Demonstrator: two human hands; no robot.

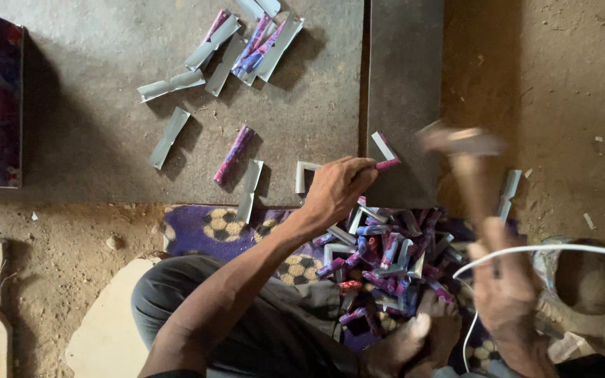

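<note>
- At the near edge of the grey slab (106, 133), by the seam w/ a narrower grey slab (404, 91): left hand (334, 190) closed, pinching a pink-tipped strip (387, 164) betw. thumb and fingers; the strip lies on the narrower slab.
- Bent metal strip (384, 145) just beside that hand's fingertips, far side; another bent piece (305, 175) touching or nearly touching the wrist side, cannot tell which.
- Right hand (504, 280) closed around a wooden hammer handle (472, 189); hammer head (461, 140) raised above the narrower slab's right edge, motion-blurred.
- White cable (547, 248) crosses over the right hand.
- Pile of pink/purple/blue strips (386, 262) on a purple patterned mat (204, 227), betw. both hands, just off the slab's near edge.
- Bare foot (404, 346) at the pile's near side.
- Slab centre: single flat grey strips and one coloured strip (233, 154), apart from each other.
- Slab far edge: cluster of grey and coloured strips (246, 45), overlapping.
- Dirt floor (568, 91) right of the slabs.
</note>
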